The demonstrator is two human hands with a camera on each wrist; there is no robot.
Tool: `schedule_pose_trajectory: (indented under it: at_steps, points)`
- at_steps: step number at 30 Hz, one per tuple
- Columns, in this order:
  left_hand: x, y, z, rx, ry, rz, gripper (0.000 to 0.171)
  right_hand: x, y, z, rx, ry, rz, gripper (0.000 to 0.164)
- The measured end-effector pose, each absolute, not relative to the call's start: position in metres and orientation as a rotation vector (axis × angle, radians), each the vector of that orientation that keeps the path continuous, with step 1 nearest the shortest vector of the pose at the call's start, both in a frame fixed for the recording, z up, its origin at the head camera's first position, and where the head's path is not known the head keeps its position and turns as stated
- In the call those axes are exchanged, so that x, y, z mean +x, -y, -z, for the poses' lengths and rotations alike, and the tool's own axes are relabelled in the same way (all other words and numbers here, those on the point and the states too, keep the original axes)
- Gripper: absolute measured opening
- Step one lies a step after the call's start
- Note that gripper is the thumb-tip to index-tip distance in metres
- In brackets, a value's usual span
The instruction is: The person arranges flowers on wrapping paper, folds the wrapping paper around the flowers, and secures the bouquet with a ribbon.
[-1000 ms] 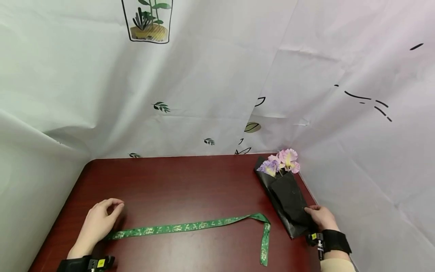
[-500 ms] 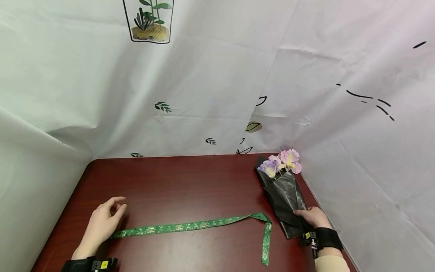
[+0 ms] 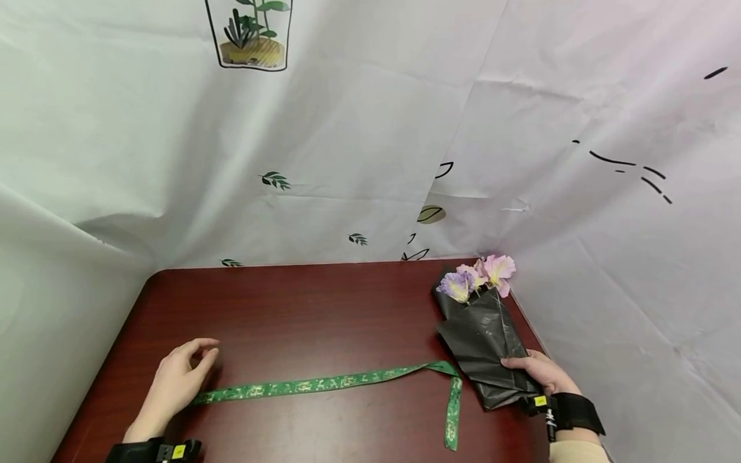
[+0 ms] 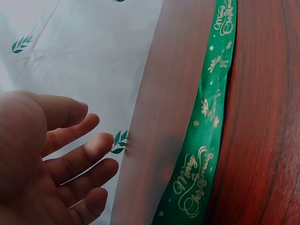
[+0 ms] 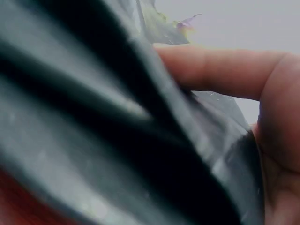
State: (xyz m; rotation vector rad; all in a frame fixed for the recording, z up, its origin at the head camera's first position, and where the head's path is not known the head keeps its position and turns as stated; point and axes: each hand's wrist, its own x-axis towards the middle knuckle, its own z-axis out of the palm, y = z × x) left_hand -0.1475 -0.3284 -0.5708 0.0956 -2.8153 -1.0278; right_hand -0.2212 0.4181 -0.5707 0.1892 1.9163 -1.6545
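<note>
A bouquet in black wrapping [image 3: 477,341], with pink and purple flowers [image 3: 477,276] at its top, lies at the table's right side. My right hand [image 3: 547,373] grips its lower part, thumb across the front; the fingers behind are hidden. In the right wrist view the black wrapping [image 5: 93,122] fills most of the picture beside my thumb [image 5: 215,70]. On the left, my left hand [image 3: 176,386] hovers with loosely curled fingers and holds nothing. Nearby a green ribbon [image 3: 312,386] stretches across the table, its right end bent toward the front. Gold "Merry Christmas" lettering shows on the ribbon [image 4: 201,154] in the left wrist view.
The dark red wooden table [image 3: 301,315] has a white printed curtain [image 3: 347,128] hanging behind it and along both sides. The bouquet lies close to the table's right edge. Black straps with small cameras are on both wrists.
My right hand has shifted its hold, with the thumb now over the front of the wrapping. The bouquet has turned slightly and its wrapping spreads wider on the left. My left hand has barely moved.
</note>
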Motion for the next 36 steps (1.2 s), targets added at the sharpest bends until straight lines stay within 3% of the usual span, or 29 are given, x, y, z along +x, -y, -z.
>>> schedule_pose_trajectory:
  at_steps: [15,28,32,36]
  points:
    - [-0.15,0.322,0.571,0.067,2.827,1.005,0.025,-0.213,-0.409,0.588,0.257,-1.857,1.698,0.017]
    - [-0.154,0.31,0.568,0.041,2.873,1.079,0.026,-0.215,-0.374,0.567,0.324,-2.169,1.738,0.081]
    - [-0.154,0.307,0.567,0.038,2.875,1.089,0.026,-0.213,-0.361,0.56,0.341,-2.259,1.811,0.077]
    - [-0.154,0.299,0.568,0.012,2.86,1.115,0.026,-0.21,-0.344,0.551,0.338,-2.319,1.938,0.061]
